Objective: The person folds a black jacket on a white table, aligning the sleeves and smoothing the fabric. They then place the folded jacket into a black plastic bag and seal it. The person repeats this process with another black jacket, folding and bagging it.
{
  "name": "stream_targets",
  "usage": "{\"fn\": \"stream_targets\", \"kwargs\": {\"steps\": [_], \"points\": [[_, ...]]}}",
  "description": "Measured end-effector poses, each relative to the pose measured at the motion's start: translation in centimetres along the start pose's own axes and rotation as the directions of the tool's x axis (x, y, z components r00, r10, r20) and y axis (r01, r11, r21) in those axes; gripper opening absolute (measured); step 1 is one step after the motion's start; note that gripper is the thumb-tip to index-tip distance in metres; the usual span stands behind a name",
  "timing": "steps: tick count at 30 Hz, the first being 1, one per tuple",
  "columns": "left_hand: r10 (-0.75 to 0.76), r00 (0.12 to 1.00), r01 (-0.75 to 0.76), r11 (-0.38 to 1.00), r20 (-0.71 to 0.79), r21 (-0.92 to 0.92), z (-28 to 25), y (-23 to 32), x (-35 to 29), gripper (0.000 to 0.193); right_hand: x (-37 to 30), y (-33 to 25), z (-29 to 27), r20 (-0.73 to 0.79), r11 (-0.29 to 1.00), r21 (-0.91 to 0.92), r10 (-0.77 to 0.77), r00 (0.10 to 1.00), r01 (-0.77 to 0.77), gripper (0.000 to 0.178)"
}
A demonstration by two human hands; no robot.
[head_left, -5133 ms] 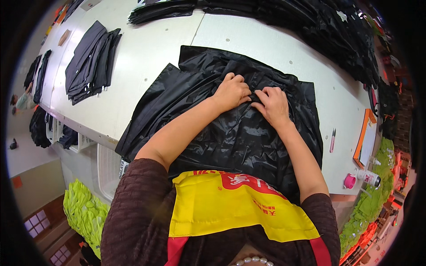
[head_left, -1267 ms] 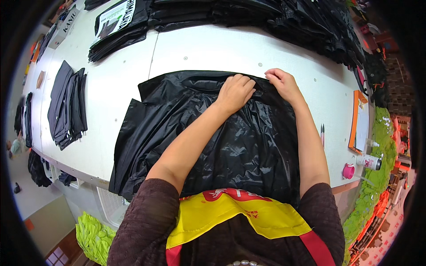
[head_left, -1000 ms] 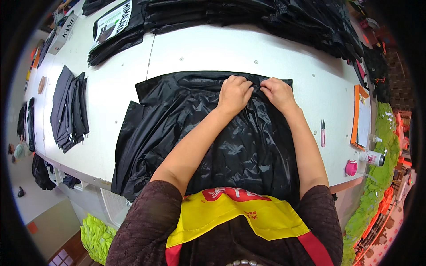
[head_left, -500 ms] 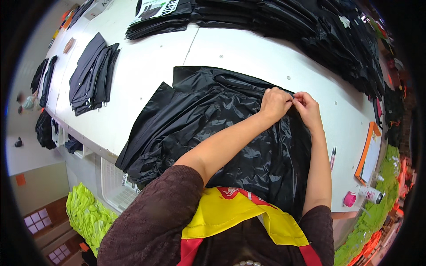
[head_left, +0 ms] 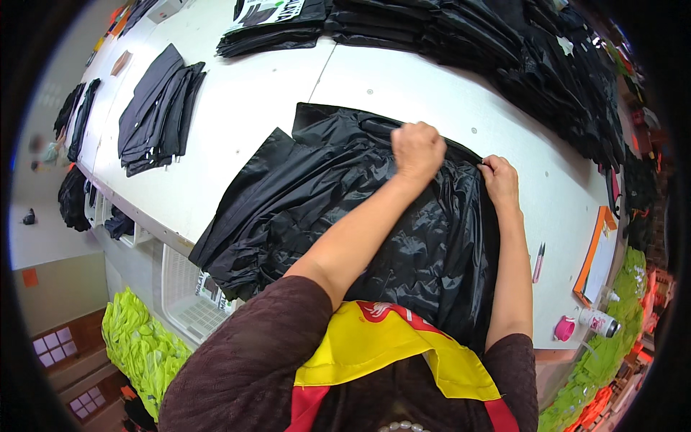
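Note:
A shiny black garment (head_left: 389,245) lies spread and wrinkled on the white table (head_left: 252,93), its near side reaching my apron. At its far right corner, my right hand (head_left: 500,180) pinches the garment's edge between thumb and fingers. My left hand (head_left: 419,153) is closed over the garment's far edge, to the left of the right hand and apart from it. Its fingertips are turned away and slightly blurred, so what they hold is hidden.
Stacked black garments (head_left: 461,43) line the far side, and folded dark trousers (head_left: 160,108) lie at the left. Pens (head_left: 538,263), an orange-edged clipboard (head_left: 596,255), a pink cup (head_left: 564,328) and a bottle (head_left: 600,321) sit at right. A white basket (head_left: 183,288) stands below the table's left edge.
My left hand has moved left along the garment's far edge, away from the right hand. My right hand stays at the corner. The whole view has shifted slightly.

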State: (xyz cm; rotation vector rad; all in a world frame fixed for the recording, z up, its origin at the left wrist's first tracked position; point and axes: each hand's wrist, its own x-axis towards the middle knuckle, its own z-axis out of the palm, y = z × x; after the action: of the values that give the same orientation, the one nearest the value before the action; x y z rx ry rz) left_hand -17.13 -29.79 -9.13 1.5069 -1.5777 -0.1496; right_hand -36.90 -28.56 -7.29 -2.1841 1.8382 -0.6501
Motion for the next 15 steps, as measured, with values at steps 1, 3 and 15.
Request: {"fn": "stream_targets", "kwargs": {"steps": [1,3,15], "points": [[-0.007,0.999,0.01,0.997,-0.04,0.077,-1.1,-1.3,0.6,0.009,0.1,0.3,0.0,-0.006,1.0,0.001,-0.001,1.0,0.001,0.01],[-0.044,0.997,0.059,0.968,-0.064,0.242,-4.8,-4.1,1.9,0.009,-0.1,0.6,-0.1,-0.008,0.999,-0.011,0.042,0.999,-0.042,0.009],[-0.41,0.908,0.314,0.799,0.082,0.512,-19.3,-16.6,2.2,0.06,-3.1,1.6,0.1,-0.186,0.995,0.095,0.008,0.983,0.01,0.015]]}}
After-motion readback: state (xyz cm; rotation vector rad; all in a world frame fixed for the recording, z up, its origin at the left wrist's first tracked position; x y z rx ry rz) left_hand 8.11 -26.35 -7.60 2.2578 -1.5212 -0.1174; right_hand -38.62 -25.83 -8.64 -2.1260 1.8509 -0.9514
